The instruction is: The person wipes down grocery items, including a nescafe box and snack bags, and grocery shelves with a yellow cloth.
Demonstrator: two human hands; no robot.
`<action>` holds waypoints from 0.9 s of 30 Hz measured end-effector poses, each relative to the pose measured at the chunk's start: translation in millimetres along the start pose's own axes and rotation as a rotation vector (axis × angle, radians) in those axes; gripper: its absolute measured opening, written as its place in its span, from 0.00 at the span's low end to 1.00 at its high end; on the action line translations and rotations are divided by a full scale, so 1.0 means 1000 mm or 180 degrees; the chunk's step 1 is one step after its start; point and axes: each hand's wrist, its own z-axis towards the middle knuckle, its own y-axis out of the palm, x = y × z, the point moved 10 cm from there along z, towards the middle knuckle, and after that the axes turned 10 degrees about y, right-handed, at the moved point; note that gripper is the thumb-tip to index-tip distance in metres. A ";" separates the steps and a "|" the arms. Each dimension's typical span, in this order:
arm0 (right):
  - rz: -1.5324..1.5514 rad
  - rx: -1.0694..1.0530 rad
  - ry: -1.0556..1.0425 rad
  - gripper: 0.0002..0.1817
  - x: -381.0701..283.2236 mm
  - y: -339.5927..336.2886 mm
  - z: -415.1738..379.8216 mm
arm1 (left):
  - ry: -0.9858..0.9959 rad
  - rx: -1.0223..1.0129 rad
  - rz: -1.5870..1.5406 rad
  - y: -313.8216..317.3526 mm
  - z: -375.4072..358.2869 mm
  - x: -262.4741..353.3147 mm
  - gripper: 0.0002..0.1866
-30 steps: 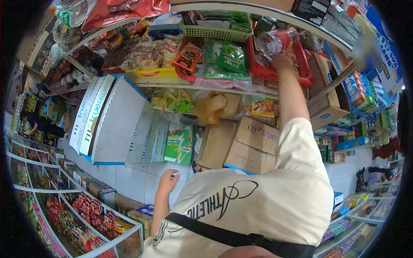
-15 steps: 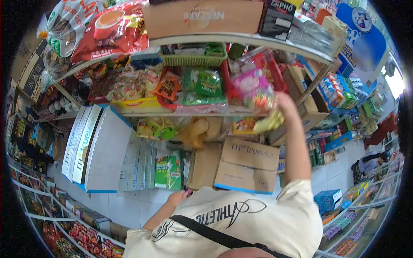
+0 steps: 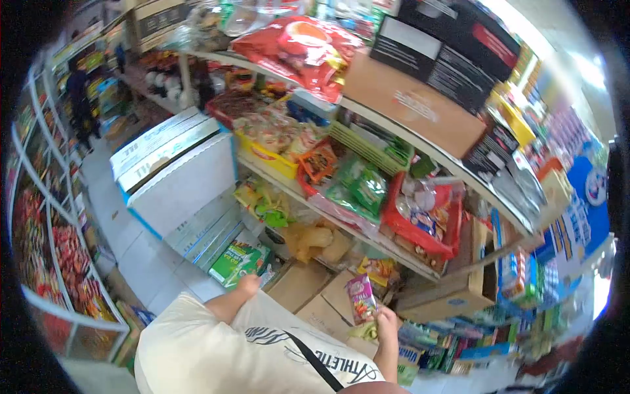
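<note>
In my right hand [image 3: 387, 323] is a purple packet [image 3: 362, 299] with a colourful picture, gripped at its lower right edge and held over the cardboard boxes. A pale yellow-green wrapper [image 3: 369, 331] hangs just below those fingers. My left hand [image 3: 248, 286] is closed low in front of my shirt, beside a green carton [image 3: 240, 261]; I cannot tell what is in it. A red basket [image 3: 453, 247] with small packets stands on the shelf beyond my right hand. Left of it, green packets [image 3: 367, 190] lie in another red tray.
A large white-and-blue carton stack [image 3: 184, 174] stands at the left. The shelf edge [image 3: 354, 230] runs diagonally across, with a crumpled tan plastic bag [image 3: 315, 241] under it. An open cardboard box [image 3: 453, 295] sits at the right. Coffee boxes [image 3: 413, 98] fill the upper shelf.
My right hand has come down from the red basket, bringing the purple packet close to my body. The view has turned and tilted. My left hand stays low near the green carton.
</note>
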 end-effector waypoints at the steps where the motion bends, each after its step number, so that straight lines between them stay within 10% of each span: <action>1: 0.0243 -0.0062 -0.0122 0.06 0.008 -0.002 0.006 | -0.0219 0.0202 -0.0100 0.007 -0.002 -0.005 0.17; 5: 0.0635 -0.0336 -0.0006 0.06 -0.023 0.033 -0.010 | 0.0344 -0.1111 0.1049 0.050 -0.034 0.082 0.25; 9: -0.0237 -0.1002 0.0152 0.04 0.021 0.047 0.020 | 0.0305 -0.0595 -0.2299 0.027 -0.030 0.151 0.32; 13: -0.0632 -0.1771 0.0408 0.06 0.016 0.073 0.005 | 0.1610 -0.1305 -0.3487 0.009 -0.053 0.242 0.29; 17: -0.0240 -0.2038 0.0826 0.08 0.025 0.084 0.025 | 0.1176 -0.2076 -0.4825 -0.005 -0.111 0.271 0.26; 27: 0.0553 0.0130 -0.1190 0.09 -0.041 0.070 0.053 | 0.0382 -0.0357 -0.4920 -0.055 -0.115 0.252 0.21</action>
